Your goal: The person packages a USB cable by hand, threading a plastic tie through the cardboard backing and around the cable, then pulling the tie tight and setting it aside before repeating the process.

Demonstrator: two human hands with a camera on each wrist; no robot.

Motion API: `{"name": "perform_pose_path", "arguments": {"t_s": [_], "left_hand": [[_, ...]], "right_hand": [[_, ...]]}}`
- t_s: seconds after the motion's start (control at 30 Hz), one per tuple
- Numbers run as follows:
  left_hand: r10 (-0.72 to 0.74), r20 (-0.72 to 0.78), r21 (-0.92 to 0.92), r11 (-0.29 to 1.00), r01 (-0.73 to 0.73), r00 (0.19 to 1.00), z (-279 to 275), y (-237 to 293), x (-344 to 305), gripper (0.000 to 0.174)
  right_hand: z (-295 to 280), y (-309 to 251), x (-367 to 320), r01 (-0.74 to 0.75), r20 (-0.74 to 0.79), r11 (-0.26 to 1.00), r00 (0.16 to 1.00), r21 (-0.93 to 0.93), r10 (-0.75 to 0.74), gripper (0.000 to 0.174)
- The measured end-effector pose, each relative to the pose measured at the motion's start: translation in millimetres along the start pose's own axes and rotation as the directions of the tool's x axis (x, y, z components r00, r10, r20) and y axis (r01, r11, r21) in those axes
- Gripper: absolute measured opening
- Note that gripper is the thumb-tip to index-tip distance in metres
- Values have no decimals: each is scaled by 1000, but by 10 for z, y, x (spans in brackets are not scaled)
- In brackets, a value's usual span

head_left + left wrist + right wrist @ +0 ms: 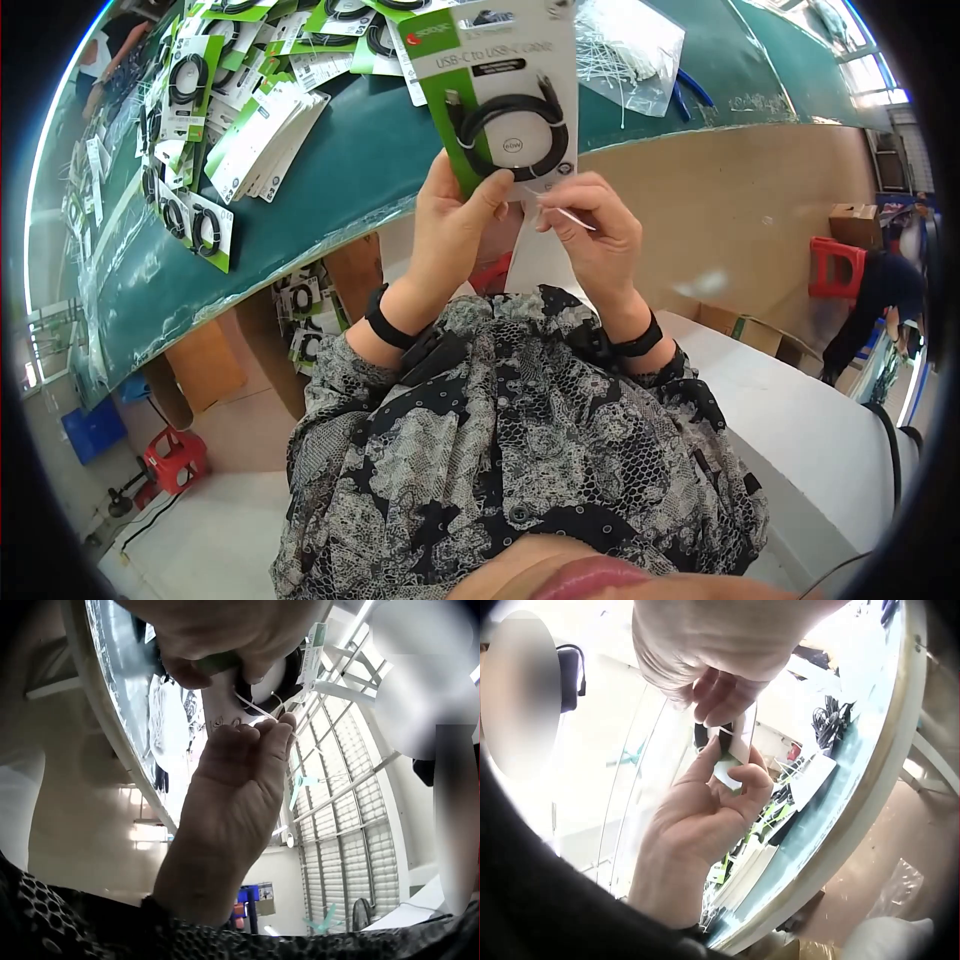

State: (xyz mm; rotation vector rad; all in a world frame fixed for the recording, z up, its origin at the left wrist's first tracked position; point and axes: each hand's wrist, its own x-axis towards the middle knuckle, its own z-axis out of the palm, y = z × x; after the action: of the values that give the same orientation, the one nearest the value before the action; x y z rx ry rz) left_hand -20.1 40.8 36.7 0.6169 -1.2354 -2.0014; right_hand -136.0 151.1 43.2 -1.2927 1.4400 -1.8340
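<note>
A green and white card (490,65) labelled as a USB-C cable is held upright in front of the body. A coiled black cable (556,125) is fastened to its front. My left hand (450,228) grips the card at its lower edge, thumb across the front. Beside it, my right hand (603,232) pinches a thin white tie (573,214) between thumb and fingers, right at the card's lower part. In the left wrist view the tie (253,706) runs from the coil to the right hand's fingertips (279,733). In the right wrist view the right hand (712,645) hides part of the card.
A green table (330,160) lies ahead, with carded cables (188,80) piled at the left and a stack of cards (262,140). A clear bag of white ties (630,55) lies at the right, next to a blue-handled tool (692,92). Another person (880,300) bends at the far right.
</note>
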Motion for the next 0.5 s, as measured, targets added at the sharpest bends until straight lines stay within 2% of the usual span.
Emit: {"name": "perform_pose_path", "arguments": {"t_s": [0.03,0.07,0.17,0.27,0.3,0.33,0.4,0.43,0.5], "left_hand": [[-68,7,-118,991,69,998,15,22,0,30],[-69,5,-117,991,69,998,31,40,-2,30],[-174,-24,-267,950,161,984,70,97,-9,33],[-159,-66,-223,965,140,985,103,128,-19,33],[-149,-86,-200,971,130,985,103,133,-21,33],[-146,-90,-202,971,125,985,89,121,-30,33],[6,-79,-15,1000,-7,997,43,57,-61,32],[79,-60,79,994,-74,995,29,30,-69,32],[93,-68,92,992,-86,993,17,1,-63,31]], "right_hand": [[5,-12,21,-1,1,1000,1000,1,1,14],[11,-30,46,32,-10,999,999,21,-32,14],[56,-111,115,97,-28,993,995,65,-95,13],[116,-226,145,-70,-150,959,982,274,114,11],[111,-200,155,-70,-145,960,983,272,113,11],[99,-145,164,-6,-174,992,984,128,28,12],[101,-97,207,117,-196,979,969,-169,-150,13],[103,-103,223,117,-194,979,969,-170,-149,13],[108,-157,278,166,-153,893,956,-419,-250,18]]}}
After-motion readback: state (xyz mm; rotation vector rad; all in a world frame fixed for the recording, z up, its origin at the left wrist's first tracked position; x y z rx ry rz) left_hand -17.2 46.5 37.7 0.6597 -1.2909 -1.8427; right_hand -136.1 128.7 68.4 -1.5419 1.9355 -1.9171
